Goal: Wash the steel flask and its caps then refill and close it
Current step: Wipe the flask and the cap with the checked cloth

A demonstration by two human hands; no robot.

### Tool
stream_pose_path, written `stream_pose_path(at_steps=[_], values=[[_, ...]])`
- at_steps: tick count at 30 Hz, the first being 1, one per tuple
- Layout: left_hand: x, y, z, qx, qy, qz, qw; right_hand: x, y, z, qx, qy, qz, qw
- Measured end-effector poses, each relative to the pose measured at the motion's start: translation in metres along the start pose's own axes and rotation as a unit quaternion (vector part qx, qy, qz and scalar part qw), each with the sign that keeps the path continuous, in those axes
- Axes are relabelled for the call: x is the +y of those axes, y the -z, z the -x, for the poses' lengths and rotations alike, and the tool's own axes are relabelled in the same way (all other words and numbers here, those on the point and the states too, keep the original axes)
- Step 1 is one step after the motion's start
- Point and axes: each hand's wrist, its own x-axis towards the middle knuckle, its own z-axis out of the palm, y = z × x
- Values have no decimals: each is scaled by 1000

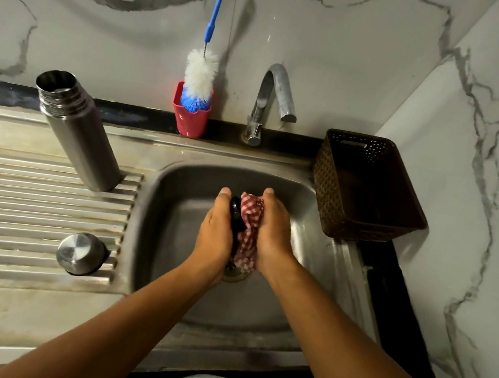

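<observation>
Fingers (224, 196) of both hands curled: black cap (235, 216) and checked cloth (248, 238) gripped over sink (179, 276).
Left hand (215, 233) holds the cap; right hand (273, 233) wraps the cloth against it. Both sit mid-basin, apart from the walls, tap (275, 93) behind, basket (322, 181) on the right rim. Steel flask (81, 132) stands open on drainboard (22, 202); steel cap (81, 253) lies just beside the basin edge.

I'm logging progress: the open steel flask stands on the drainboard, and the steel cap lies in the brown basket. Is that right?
Not quite. The head view shows the steel cap on the ribbed drainboard, nearer the person than the steel flask, not in the brown basket. The open flask does stand on the drainboard.
</observation>
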Motion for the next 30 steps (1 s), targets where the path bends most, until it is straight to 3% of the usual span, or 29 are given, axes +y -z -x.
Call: stream_pose_path(at_steps=[7,11,14,18,21,24,26,29,30], values=[[-5,-6,-4,96,-85,-12,992,2,-9,20,30,76,118,990],[-4,6,-5,131,-210,-148,957,3,-5,31,-15,101,233,967],[-6,18,-10,123,-269,-280,914,-9,0,25,-36,91,332,938],[-13,31,-16,125,-288,-388,866,-25,7,19,-72,90,450,886],[-22,34,-15,119,-279,-415,858,-25,13,14,-71,128,524,839],[-26,40,-21,77,-271,-358,890,-30,23,8,-38,197,553,809],[-25,46,-24,41,-251,-286,924,-41,35,3,-14,228,513,827],[-16,52,-19,10,-149,-161,976,-64,54,1,-58,205,331,919],[-13,52,-18,6,-105,-132,986,-70,58,2,-74,211,283,933]])
